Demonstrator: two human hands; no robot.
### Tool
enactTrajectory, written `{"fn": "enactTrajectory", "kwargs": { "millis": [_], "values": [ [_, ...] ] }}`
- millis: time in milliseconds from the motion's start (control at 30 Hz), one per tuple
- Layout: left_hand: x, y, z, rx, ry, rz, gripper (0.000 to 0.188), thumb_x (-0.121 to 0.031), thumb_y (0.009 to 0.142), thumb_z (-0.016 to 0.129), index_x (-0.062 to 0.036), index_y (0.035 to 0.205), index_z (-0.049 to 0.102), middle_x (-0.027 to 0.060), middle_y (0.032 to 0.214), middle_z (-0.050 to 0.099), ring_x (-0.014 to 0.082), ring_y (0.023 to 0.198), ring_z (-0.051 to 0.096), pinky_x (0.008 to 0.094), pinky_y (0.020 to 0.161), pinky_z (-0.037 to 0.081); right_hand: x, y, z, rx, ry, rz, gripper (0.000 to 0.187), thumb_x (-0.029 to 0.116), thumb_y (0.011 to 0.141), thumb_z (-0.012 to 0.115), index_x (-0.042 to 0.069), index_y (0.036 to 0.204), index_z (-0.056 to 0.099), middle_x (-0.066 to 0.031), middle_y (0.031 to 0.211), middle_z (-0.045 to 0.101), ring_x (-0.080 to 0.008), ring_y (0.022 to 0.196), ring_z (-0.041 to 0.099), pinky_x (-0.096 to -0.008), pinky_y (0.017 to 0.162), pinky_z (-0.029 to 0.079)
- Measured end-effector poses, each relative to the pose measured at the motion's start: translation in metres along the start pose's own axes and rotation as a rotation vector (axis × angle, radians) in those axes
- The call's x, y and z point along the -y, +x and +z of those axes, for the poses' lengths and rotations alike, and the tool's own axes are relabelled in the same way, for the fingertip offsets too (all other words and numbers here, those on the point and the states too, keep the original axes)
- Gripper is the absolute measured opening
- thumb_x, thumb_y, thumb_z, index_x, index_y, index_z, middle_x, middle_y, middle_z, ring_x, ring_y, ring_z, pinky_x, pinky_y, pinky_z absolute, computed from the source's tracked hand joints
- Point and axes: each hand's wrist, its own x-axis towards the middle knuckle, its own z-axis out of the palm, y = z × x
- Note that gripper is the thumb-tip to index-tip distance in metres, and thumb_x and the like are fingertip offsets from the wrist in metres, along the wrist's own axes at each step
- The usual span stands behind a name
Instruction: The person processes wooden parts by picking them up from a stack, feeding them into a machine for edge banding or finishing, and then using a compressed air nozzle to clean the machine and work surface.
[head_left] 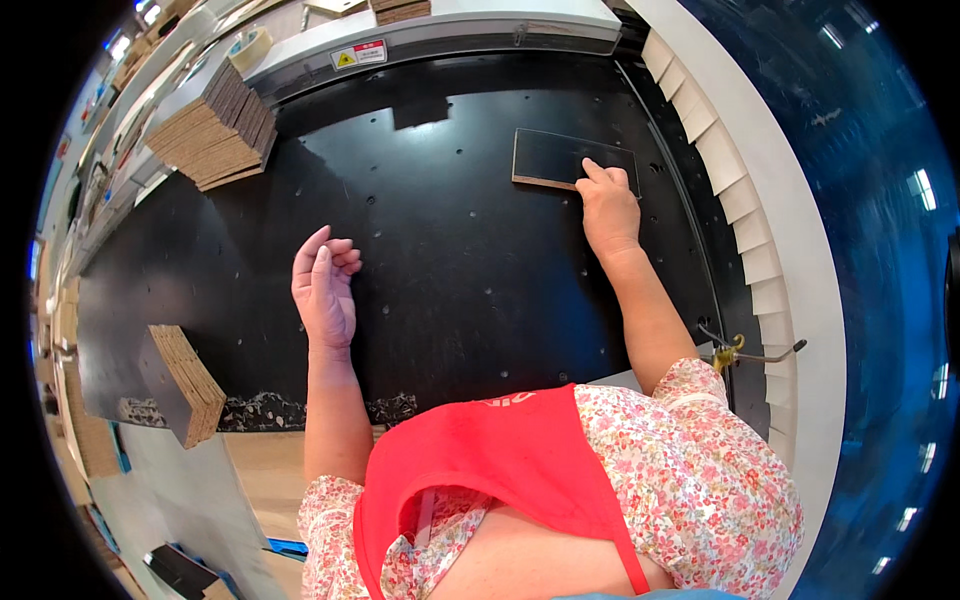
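Note:
A small rectangular board [548,157] with a glossy dark top and a brown, wood-like edge lies flat at the far right of the black work surface [450,270]. My right hand [610,207] is on its near edge, index finger stretched over the top and the other fingers folded in. The thumb side meets the edge; whether any finger reaches underneath is hidden. Over the left part of the surface hovers my left hand [326,290], empty, its fingers loosely curled and apart from the thumb. No board is within its reach of touch.
A tall stack of similar boards [220,135] stands at the far left, beside a tape roll [250,48]. Another, smaller stack [185,385] sits on the near left edge. Along the right runs a white curved rim [800,250], with a thin metal rod and yellow fitting [728,355] nearby.

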Motion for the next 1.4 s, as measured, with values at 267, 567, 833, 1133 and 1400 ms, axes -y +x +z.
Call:
{"fn": "enactTrajectory", "kwargs": {
  "millis": [267,567,833,1133,1400],
  "values": [
    [0.009,-0.005,0.008,-0.208,0.908,0.294,0.018,-0.008,0.091,0.066,-0.0024,0.108,0.065,0.0056,0.105,0.065,0.0168,0.097,0.061,0.0300,0.090,0.048,0.005,-0.006,0.008,-0.062,0.048,0.021,0.009,0.012,0.085,0.067,0.004,0.086,0.069,-0.0059,0.125,0.062,-0.0273,0.115,0.055,-0.0371,0.090,0.055],
    [0.003,-0.007,0.016,-0.108,1.403,0.435,0.026,-0.015,0.082,0.072,-0.0059,0.105,0.068,0.0085,0.114,0.064,0.0285,0.110,0.055,0.0403,0.098,0.043,-0.006,0.001,0.003,-0.016,0.151,0.147,0.016,0.018,0.088,0.065,0.003,0.086,0.072,-0.0040,0.125,0.060,-0.0251,0.120,0.053,-0.0376,0.094,0.052],
    [0.003,-0.007,0.019,-0.103,1.396,0.392,0.024,-0.016,0.081,0.072,-0.0069,0.103,0.069,0.0075,0.113,0.066,0.0285,0.111,0.056,0.0407,0.097,0.044,-0.010,0.002,0.002,-0.003,0.170,0.174,0.015,0.018,0.087,0.066,0.004,0.086,0.072,-0.0041,0.121,0.061,-0.0247,0.120,0.053,-0.0364,0.095,0.051],
    [0.005,-0.005,0.017,-0.093,1.394,0.416,0.025,-0.015,0.080,0.072,-0.0052,0.103,0.070,0.0095,0.115,0.066,0.0296,0.113,0.057,0.0408,0.099,0.044,-0.009,0.001,0.006,-0.047,0.151,0.149,0.014,0.018,0.086,0.067,0.005,0.089,0.072,-0.0056,0.121,0.061,-0.0263,0.120,0.053,-0.0384,0.098,0.048],
    [0.005,-0.006,0.016,-0.080,1.413,0.396,0.027,-0.016,0.081,0.073,-0.0055,0.105,0.069,0.0099,0.119,0.065,0.0299,0.115,0.056,0.0413,0.100,0.044,-0.009,-0.001,0.008,-0.051,0.169,0.155,0.013,0.017,0.085,0.067,0.006,0.089,0.072,-0.0063,0.122,0.061,-0.0272,0.122,0.052,-0.0402,0.099,0.047]
  ]
}}
